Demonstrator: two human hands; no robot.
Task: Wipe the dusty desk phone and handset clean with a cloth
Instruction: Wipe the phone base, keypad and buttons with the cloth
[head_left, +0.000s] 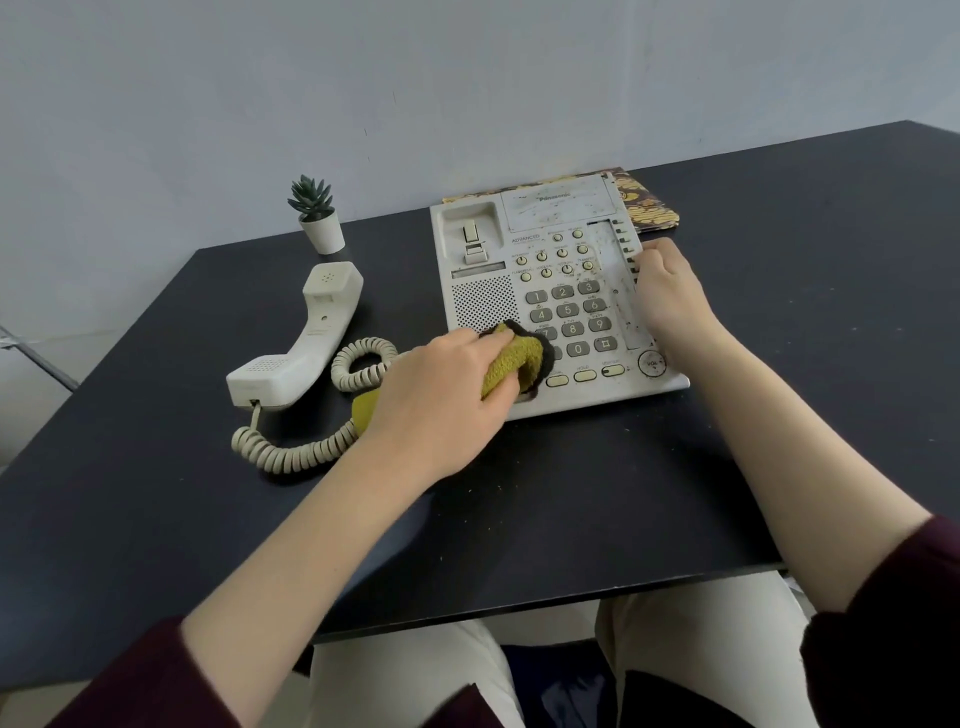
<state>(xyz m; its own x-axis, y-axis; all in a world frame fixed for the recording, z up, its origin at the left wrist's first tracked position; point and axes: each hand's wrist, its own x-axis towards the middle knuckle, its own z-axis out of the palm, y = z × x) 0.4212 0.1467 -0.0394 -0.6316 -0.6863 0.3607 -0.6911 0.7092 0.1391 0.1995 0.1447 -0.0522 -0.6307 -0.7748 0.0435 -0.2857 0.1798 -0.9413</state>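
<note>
While the dark worktop (571, 509) carries everything, the phone (556, 218) lies flat on it. The left hand (441, 395) has its fingers (493, 338) curled around a yellow-green cloth (511, 364), pressing it on the phone's near left corner beside the keypad. The right hand (670, 296) rests on the phone's right edge, fingers curled in. Left of the cloth-holding fingers lies the handset (306, 338), its coiled cord (311, 447) beneath that hand. Beyond the handset stands a small potted plant (318, 218).
</note>
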